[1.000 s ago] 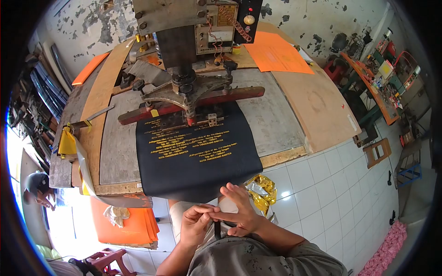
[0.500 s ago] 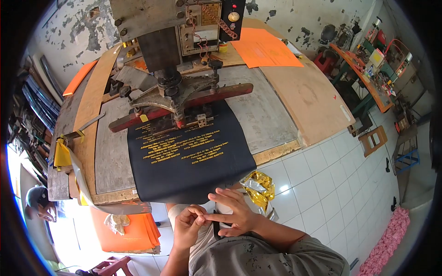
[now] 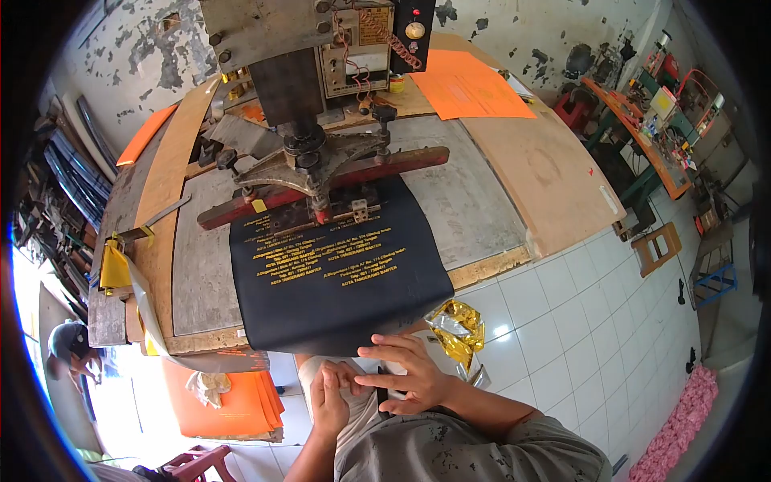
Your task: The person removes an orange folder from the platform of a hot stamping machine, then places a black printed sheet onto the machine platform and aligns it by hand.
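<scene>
Over my lap, my left hand (image 3: pixel 331 398) is closed with its fingers curled in, right beside the fingertips of my right hand. Whether anything small sits inside it is hidden. My right hand (image 3: pixel 409 373) is open, fingers spread and pointing left, holding nothing visible. Just beyond both hands hangs the front edge of a black sheet (image 3: pixel 345 309) printed with yellow lettering. The sheet's far part lies under the red bar (image 3: pixel 409 163) of a stamping press (image 3: pixel 307 153). Crumpled gold foil (image 3: pixel 456 329) hangs at the table edge, right of the sheet.
Orange sheets (image 3: pixel 470 88) lie at the back right of the worktable; more orange sheets (image 3: pixel 217 394) are stacked low at the left, with a white rag (image 3: pixel 210 386) on top. A foil strip (image 3: pixel 144 305) hangs at the left edge. Another person (image 3: pixel 71 349) is at far left.
The fingers of my left hand have moved slightly apart from the right fingertip they were touching and curled in. The whole view has shifted a little; the sheet and press stay put.
</scene>
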The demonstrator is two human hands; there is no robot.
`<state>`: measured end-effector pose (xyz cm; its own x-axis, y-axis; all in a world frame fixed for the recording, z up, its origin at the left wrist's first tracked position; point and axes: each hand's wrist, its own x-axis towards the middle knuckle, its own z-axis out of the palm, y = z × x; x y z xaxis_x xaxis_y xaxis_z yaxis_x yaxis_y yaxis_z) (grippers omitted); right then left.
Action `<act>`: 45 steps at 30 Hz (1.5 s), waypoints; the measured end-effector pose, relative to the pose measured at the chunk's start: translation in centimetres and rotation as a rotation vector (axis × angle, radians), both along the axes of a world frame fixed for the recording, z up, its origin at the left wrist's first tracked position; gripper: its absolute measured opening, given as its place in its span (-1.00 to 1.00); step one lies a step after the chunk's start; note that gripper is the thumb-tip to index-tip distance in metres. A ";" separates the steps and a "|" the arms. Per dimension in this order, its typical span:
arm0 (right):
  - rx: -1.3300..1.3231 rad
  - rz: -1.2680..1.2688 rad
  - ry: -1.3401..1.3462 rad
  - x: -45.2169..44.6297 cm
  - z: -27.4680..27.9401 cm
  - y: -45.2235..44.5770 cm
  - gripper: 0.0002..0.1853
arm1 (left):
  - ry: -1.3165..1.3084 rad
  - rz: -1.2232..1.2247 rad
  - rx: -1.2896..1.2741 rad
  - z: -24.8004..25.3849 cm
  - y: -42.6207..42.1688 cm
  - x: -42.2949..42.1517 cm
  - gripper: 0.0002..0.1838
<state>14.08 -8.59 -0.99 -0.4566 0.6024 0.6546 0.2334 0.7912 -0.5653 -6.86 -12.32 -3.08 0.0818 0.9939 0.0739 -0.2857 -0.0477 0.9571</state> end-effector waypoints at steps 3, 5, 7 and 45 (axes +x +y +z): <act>-0.004 -0.009 -0.002 0.0 0.2 0.0 -0.51 | 0.065 0.068 -0.035 0.2 -0.2 -0.1 -0.65; -0.028 -0.022 -0.001 0.1 0.1 -0.1 -0.51 | 0.007 0.086 0.018 1.6 0.1 0.8 -0.68; -0.048 -0.028 0.002 0.1 0.2 0.0 -0.51 | 0.151 0.067 0.045 1.1 0.0 0.2 -0.76; -0.054 -0.015 -0.022 0.1 0.2 0.3 -0.45 | 0.405 0.065 0.148 2.8 0.8 0.0 -0.74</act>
